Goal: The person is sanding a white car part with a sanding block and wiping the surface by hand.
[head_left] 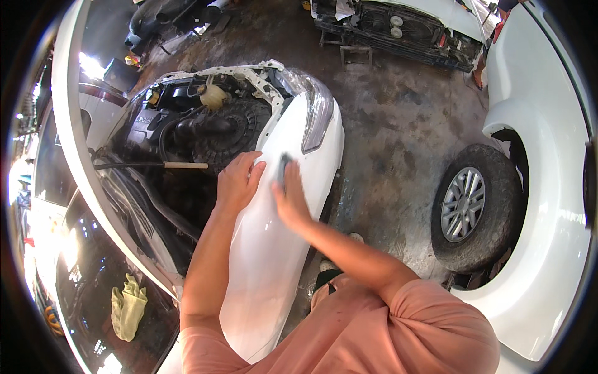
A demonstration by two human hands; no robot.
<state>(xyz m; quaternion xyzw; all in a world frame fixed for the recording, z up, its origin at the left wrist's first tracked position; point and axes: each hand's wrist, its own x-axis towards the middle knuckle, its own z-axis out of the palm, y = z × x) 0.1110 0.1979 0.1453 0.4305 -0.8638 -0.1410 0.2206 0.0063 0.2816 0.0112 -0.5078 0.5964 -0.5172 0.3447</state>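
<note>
A white front fender (261,274) runs up to the clear headlamp (314,124) beside an open engine bay (187,137). My left hand (240,181) rests at the fender's inner edge, fingers apart and bent slightly, nothing visible in it. My right hand (289,196), a little blurred, is on the fender just behind the headlamp, pressing a small dark pad (284,160), which is partly hidden by the fingers. Left of my hands, a rod with a pale sleeve (185,165) crosses the engine bay.
The raised bonnet's white edge (71,124) curves along the left. A yellow cloth (128,308) lies on the windscreen. At right are a loose wheel (473,206) and another white car (548,268). A car front (398,31) with exposed radiator stands behind, near a partly hidden person (483,71).
</note>
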